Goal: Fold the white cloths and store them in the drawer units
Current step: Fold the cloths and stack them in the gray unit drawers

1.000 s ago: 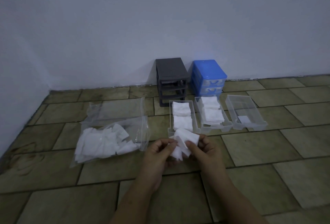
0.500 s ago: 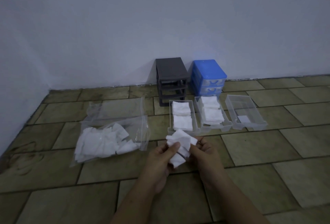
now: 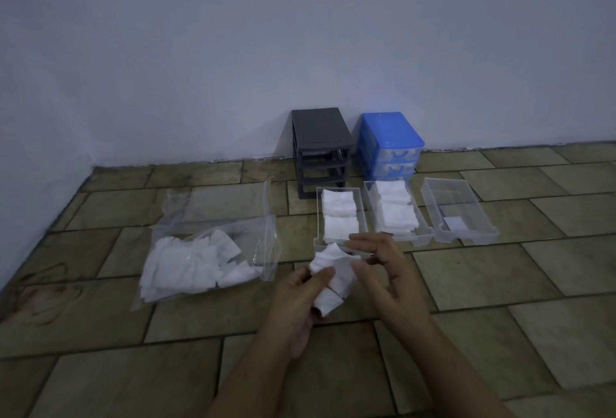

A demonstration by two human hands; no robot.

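Seen from a head-worn camera looking down at a tiled floor [image 3: 500, 284] in dim light. Two bare forearms reach in from the 6 o'clock edge. The left hand [image 3: 300, 297] grips a partly folded white cloth [image 3: 333, 279], thumb on top and fingers curled underneath. The right hand [image 3: 383, 271], just to the cloth's 3 o'clock side, has relaxed fingers spread above the cloth's upper edge; whether they touch it cannot be told.

Towards 9 o'clock from the hands, a clear plastic bag [image 3: 213, 237] lies flat on the floor with a loose heap of white cloths [image 3: 190, 267] inside.

Just beyond the hands, towards 12 o'clock, three clear drawers sit side by side on the floor. The left drawer [image 3: 319, 210] holds two stacks of folded cloths. The middle drawer [image 3: 370, 204] also holds folded cloths. The right drawer [image 3: 433, 204] holds only one small white piece near its front.

Farther still, against the pale wall [image 3: 300, 34], stand a dark grey drawer unit [image 3: 320, 144] with open slots and, just to its right, a blue drawer unit [image 3: 390, 140].
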